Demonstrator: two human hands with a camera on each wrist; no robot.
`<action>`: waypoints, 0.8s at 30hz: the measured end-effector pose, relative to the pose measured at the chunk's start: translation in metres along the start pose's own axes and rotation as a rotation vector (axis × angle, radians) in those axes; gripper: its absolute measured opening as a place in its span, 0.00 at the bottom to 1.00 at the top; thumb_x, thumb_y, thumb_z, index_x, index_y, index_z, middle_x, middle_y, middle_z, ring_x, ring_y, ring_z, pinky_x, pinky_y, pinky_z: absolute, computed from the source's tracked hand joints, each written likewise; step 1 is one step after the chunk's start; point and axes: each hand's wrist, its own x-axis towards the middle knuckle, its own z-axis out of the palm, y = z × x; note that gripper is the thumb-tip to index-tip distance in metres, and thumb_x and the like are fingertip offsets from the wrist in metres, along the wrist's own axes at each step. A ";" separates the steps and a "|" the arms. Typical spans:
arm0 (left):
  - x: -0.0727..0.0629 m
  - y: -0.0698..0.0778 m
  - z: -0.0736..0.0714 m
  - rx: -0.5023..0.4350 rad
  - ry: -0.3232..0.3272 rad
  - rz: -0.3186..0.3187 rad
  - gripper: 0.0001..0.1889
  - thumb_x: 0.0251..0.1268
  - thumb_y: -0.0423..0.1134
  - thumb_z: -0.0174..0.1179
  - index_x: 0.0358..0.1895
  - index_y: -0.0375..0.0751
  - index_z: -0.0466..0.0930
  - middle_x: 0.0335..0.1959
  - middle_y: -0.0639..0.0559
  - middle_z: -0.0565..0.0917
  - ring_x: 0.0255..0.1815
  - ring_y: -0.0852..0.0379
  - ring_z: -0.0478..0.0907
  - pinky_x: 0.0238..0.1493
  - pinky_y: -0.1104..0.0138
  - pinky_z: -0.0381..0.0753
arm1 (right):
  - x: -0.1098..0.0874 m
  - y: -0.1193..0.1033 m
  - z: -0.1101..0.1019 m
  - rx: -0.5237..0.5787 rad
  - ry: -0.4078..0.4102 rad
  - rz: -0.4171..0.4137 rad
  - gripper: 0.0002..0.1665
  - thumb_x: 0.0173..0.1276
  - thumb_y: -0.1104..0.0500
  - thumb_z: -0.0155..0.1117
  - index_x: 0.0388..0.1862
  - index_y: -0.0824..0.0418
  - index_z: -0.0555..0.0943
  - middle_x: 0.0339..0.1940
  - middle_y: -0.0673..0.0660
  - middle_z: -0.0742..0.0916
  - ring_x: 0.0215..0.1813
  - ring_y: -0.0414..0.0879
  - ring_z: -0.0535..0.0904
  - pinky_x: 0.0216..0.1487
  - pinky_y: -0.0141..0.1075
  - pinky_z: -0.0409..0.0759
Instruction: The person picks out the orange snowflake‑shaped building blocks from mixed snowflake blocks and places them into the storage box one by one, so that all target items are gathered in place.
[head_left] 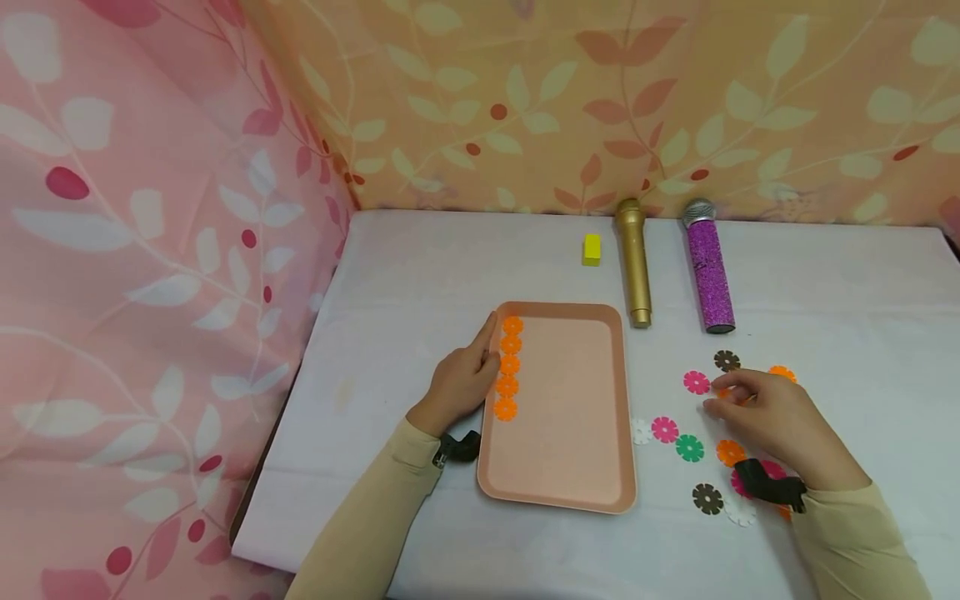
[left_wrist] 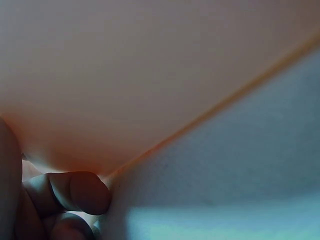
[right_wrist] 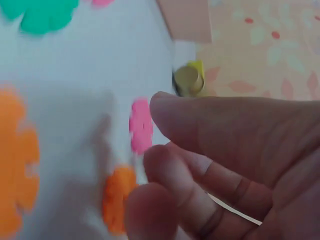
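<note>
L hand [head_left: 459, 375] grips the tray [head_left: 573, 400] by its L rim, forefinger laid straight along the edge, thumb on the rim; L wrist view is dim, so can't tell how all the other fingers sit. Just R of that thumb, inside the tray, five orange discs [head_left: 509, 365], flower-shaped, line up alongside the hand. R hand [head_left: 783, 425] is well R of the tray, above loose discs, thumb & forefinger spread w/ a gap btwn tips, other fingers half bent. A loose orange disc [right_wrist: 117, 195] is right by the fingertips, partly hidden behind one; can't tell if they touch. Just L of the tips: pink disc [head_left: 696, 382]; just beyond 'em: dark brown disc [head_left: 726, 360]. Past the knuckles, another orange disc [head_left: 782, 372] peeks out. Nearer the person than the tips & a bit L: white disc [head_left: 642, 431] just beside the tray's R rim, then second pink disc [head_left: 664, 430] & green disc [head_left: 689, 448]. More discs lie around & partly under the R wrist, incl. a second dark brown disc [head_left: 707, 499] on its L. Well fwd of R hand: purple mic [head_left: 708, 275], gold mic [head_left: 636, 267] to its L, then yellow block [head_left: 592, 250], all past the tray's far end or beside it.
</note>
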 end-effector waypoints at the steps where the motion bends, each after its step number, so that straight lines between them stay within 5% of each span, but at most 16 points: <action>1: 0.000 0.000 0.000 0.001 0.001 0.001 0.35 0.81 0.45 0.44 0.87 0.51 0.49 0.14 0.60 0.64 0.14 0.62 0.52 0.20 0.67 0.51 | -0.001 0.003 -0.001 -0.009 0.007 0.002 0.28 0.72 0.46 0.70 0.58 0.66 0.83 0.37 0.54 0.86 0.40 0.50 0.77 0.32 0.37 0.75; 19: 0.000 -0.001 0.001 -0.007 0.016 0.005 0.34 0.81 0.44 0.44 0.87 0.50 0.50 0.14 0.61 0.63 0.14 0.62 0.52 0.20 0.67 0.50 | -0.001 0.023 -0.004 -0.075 0.092 0.016 0.24 0.68 0.52 0.75 0.52 0.71 0.85 0.34 0.56 0.85 0.39 0.53 0.75 0.36 0.39 0.71; 24: 0.000 0.001 0.000 0.003 0.017 0.002 0.34 0.81 0.44 0.44 0.87 0.50 0.51 0.14 0.61 0.63 0.14 0.62 0.52 0.20 0.66 0.50 | 0.001 0.023 -0.005 -0.081 0.080 0.043 0.27 0.68 0.50 0.75 0.53 0.71 0.84 0.42 0.66 0.86 0.45 0.62 0.77 0.38 0.43 0.73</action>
